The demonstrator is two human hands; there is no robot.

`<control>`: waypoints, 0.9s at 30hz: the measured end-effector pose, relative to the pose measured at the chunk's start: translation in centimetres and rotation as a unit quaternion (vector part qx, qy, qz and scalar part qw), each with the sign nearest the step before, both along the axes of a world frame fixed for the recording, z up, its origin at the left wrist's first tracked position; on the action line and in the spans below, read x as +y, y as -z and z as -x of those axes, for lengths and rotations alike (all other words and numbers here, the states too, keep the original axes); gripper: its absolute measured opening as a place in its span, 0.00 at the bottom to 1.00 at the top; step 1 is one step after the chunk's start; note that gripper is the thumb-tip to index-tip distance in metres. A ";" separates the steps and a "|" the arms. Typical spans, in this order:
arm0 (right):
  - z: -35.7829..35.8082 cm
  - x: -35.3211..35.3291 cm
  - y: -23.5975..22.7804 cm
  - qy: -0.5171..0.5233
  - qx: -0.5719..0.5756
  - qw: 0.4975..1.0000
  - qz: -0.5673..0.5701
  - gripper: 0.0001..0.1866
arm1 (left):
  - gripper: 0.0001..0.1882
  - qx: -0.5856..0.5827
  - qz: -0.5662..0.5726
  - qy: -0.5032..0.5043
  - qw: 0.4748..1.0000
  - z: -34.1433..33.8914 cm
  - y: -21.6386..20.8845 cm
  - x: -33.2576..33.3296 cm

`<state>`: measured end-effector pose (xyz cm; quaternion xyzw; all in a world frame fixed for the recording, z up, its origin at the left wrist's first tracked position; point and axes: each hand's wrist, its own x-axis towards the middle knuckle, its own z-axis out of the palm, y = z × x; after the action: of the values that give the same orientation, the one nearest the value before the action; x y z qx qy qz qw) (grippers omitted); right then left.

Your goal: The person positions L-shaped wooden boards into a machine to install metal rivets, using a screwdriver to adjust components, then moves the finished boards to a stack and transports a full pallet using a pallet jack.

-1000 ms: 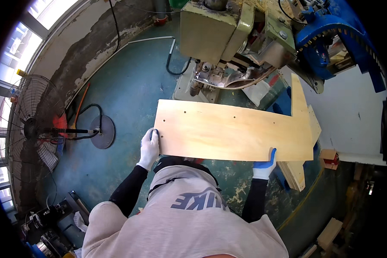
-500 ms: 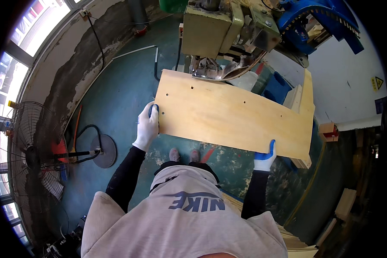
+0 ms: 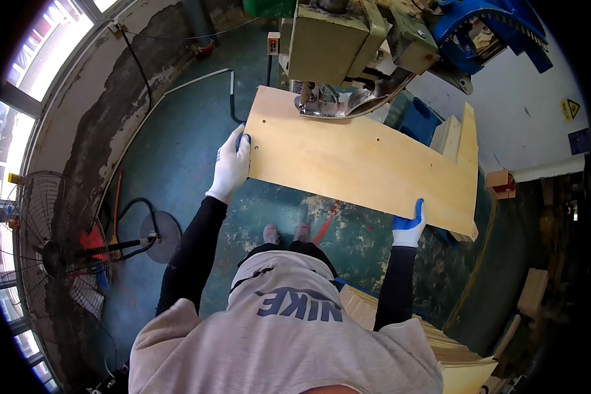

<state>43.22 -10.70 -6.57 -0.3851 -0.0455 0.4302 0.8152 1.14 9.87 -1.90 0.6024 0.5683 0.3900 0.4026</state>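
A long pale wooden board (image 3: 348,157) with several small drilled holes lies level in front of me. My left hand (image 3: 232,164), in a white glove with blue palm, grips its left end, thumb on top. My right hand (image 3: 410,226), gloved alike, holds the near edge toward the right end, its thumb laid over the top face and its fingers hidden beneath. The board's far left part sits under the metal head (image 3: 322,105) of a cream-coloured machine (image 3: 331,46). Whether the head touches the wood I cannot tell.
At the board's right end stand more wooden pieces (image 3: 467,141). Blue toothed machinery (image 3: 486,33) rises at the far right. Stacked boards (image 3: 463,354) lie by my right side. On the left are a wire-caged fan (image 3: 49,256) and its round base (image 3: 160,235). A cardboard box (image 3: 500,184) stands right.
Both hands have pushed the board farther away, so more of its far left part is under the machine head. The grip of each hand looks the same.
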 end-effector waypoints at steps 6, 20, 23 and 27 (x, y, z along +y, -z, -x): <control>0.6 0.0 0.1 0.020 -0.006 1.000 0.006 0.23 | 0.25 0.020 -0.022 0.024 0.999 0.0 1.1 1.6; 1.6 -0.4 0.4 0.069 -0.027 0.997 0.009 0.25 | 0.25 0.002 0.061 0.040 0.997 0.0 -0.2 2.0; 3.0 0.1 -1.2 0.076 -0.027 0.997 0.020 0.25 | 0.25 0.001 0.015 0.027 1.000 0.3 1.2 2.6; 2.9 -0.6 -0.9 0.063 -0.010 0.998 0.009 0.25 | 0.24 -0.033 0.059 0.026 0.997 0.4 -0.7 1.6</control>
<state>40.36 -11.26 -5.63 -0.3984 -0.0256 0.3749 0.8367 0.69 11.50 -1.15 0.5793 0.5607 0.3647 0.4659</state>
